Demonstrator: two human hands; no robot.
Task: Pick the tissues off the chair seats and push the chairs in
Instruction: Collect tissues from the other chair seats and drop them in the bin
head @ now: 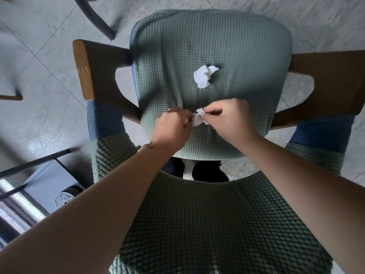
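I look straight down on a chair whose seat (213, 42) wears a green waffle-knit cover. A crumpled white tissue (204, 76) lies loose in the middle of the seat. Nearer me, my right hand (229, 119) pinches a second white tissue (198, 119) at the seat's rear part. My left hand (171, 127) has its fingers curled around white tissue, a bit of which shows at its far edge (169, 109). The two hands nearly touch at the tissue between them. The chair's green-covered backrest (207, 214) curves beneath my forearms.
Wooden armrests stand at the left (85, 72) and right (335, 84) of the seat. Grey tiled floor (39, 56) surrounds the chair. A dark chair leg (98, 18) crosses the top left, and a dark frame with a grey box (49, 182) sits at lower left.
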